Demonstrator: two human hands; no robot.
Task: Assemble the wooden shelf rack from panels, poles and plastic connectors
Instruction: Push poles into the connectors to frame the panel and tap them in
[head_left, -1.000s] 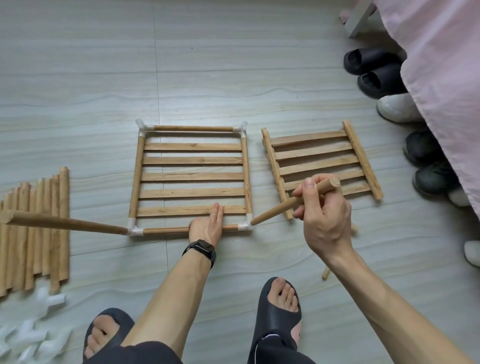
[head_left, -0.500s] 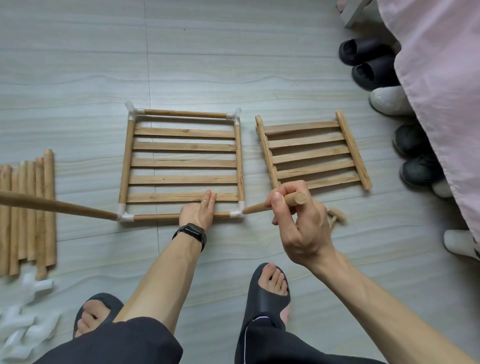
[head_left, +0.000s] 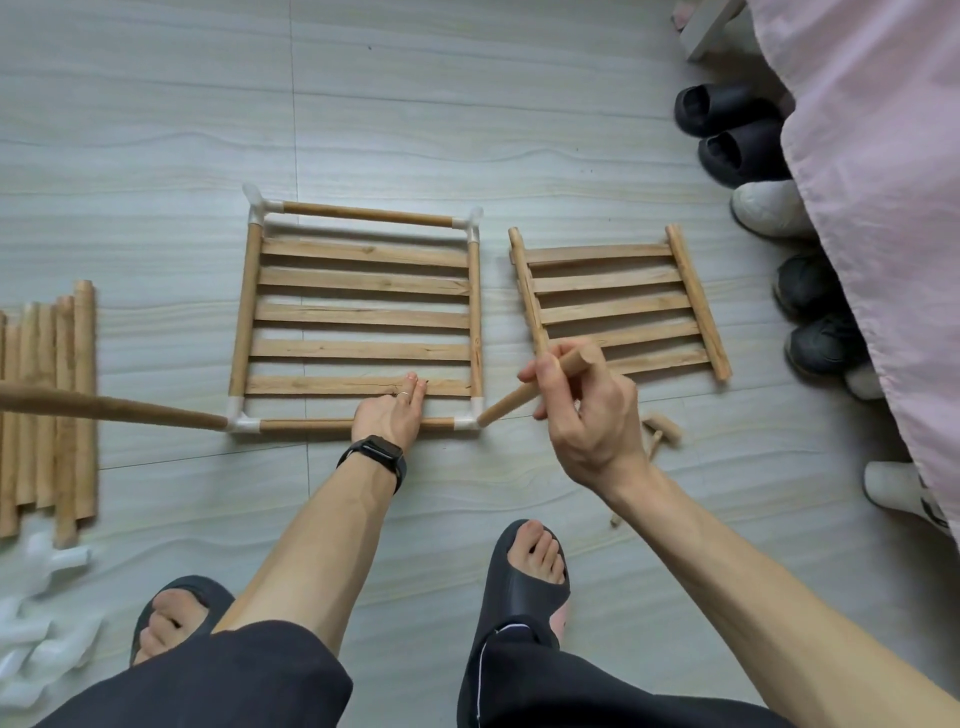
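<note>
Flat on the pale floor, centre: square slatted wooden panel, framed by round poles and white plastic corner connectors. Pressed onto its near edge: left hand, fingers straight and together, palm over the near frame pole, fingertips on the nearest slat, nothing in its grasp. Black wristwatch on that wrist.

Curled round a short round wooden pole: right hand, just right of the panel's near right corner. Pole slanted, lower tip meeting the near right white connector; seated inside or not, impossible to tell.

Jutting leftward from the near left white connector: long wooden pole.

Just right of the framed panel: bare slatted wooden panel. At the left edge: row of loose wooden poles; nearer, heap of white plastic connectors. Along the right edge: dark and white shoes beside a pink cloth.
</note>
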